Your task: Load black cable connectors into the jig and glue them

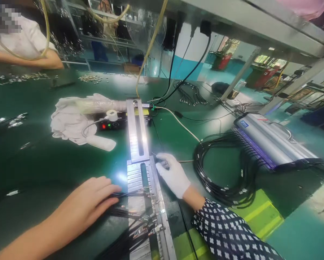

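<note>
My left hand point(93, 198) is bare and lies to the left of a long metal fixture point(155, 187). Its thumb and fingers close on a black cable point(122, 194), whose end lies across the fixture's slots. More black cables point(124, 234) with small metal connectors point(148, 229) lie over the near part of the fixture. On the fixture's right side, my right hand point(173, 173) wears a white glove. Its fingers are curled in a pinch around a thin dark piece at the fixture's edge; I cannot make out what that is.
Beyond the fixture is a black control box point(113, 122) with lit buttons, beside white gloves point(70, 121). At right are a coil of black cables point(200, 166) and a silver device point(278, 139). Small metal parts point(90, 78) lie farther back. A co-worker point(23, 43) sits across the table.
</note>
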A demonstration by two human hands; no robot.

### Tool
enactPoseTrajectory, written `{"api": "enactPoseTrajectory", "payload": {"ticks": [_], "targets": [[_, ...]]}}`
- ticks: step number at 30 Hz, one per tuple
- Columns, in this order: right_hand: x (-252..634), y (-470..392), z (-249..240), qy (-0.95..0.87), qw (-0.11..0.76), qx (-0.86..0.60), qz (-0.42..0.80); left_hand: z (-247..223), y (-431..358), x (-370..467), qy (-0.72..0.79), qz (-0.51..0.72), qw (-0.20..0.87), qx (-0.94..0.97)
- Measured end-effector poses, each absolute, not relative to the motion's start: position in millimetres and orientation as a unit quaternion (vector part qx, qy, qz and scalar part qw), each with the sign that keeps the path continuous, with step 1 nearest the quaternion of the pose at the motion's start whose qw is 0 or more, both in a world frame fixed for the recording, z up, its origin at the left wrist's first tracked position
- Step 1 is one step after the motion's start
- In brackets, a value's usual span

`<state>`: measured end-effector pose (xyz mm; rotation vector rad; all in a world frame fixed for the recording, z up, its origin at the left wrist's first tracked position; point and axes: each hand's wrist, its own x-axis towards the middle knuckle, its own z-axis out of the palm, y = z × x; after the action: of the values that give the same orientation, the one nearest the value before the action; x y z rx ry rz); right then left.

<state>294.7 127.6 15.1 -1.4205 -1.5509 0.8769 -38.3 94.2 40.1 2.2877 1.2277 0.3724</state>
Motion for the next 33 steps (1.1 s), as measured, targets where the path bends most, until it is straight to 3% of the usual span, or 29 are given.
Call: {"api": "enactPoseTrajectory", "payload": {"ticks": [7,14,23,27,33], "targets": [[295.8,128.4,15.8,-0.616,0.424,-0.560,0.356,34.3,122.9,-5.1,0.474,0.090,0.394,0.782],[297.2,128.4,13.8,-0.621,0.421,-0.558,0.356,61.4,134.5,-7.8,0.481,0.054,0.462,0.744],[292.7,131.2,16.4,-0.660,0.396,-0.547,0.329,31.9,158.8,-6.6,0.461,0.193,0.296,0.814],[292.5,130.7,17.8,-0.664,0.398,-0.540,0.330,15.3,163.7,-3.8,0.414,0.216,0.253,0.847],[294.3,130.5,21.1,-0.672,0.391,-0.541,0.322,26.6,156.9,0.5,0.382,0.220,0.213,0.872]]}}
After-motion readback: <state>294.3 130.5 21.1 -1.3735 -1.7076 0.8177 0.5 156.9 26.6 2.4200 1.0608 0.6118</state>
